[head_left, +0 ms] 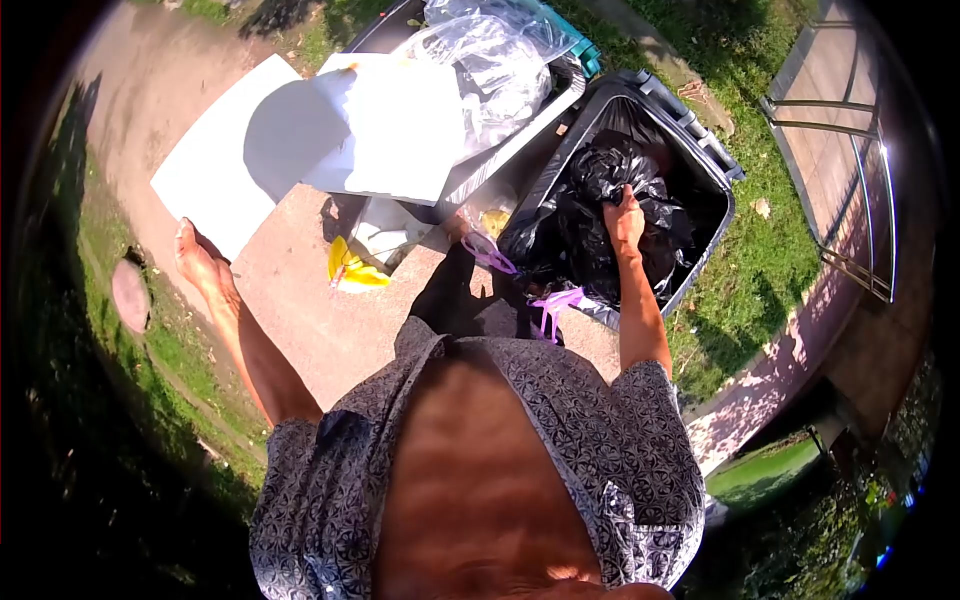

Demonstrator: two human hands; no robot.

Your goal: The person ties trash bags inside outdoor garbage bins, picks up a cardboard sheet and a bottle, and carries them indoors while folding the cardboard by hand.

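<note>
My left hand (203,265), at the far left, grips the lower edge of a large white board (400,130); its fingers are partly hidden. The board looks bent or made of two panels, with a round shadow across it. My right hand (626,222) is closed on a crumpled black garbage bag (590,220) inside the open dark bin (728,195). Beside that bin stands another bin (520,150), filled with clear plastic bags (490,85). The board's right end lies against this second bin and covers part of it.
Purple bag ties (556,302) hang at the dark bin's near side. On the paved ground (320,330) lie a yellow wrapper (355,268) and a whitish plastic bag (388,232). Grass (730,330) and a ramp with metal railings (870,190) are on the right.
</note>
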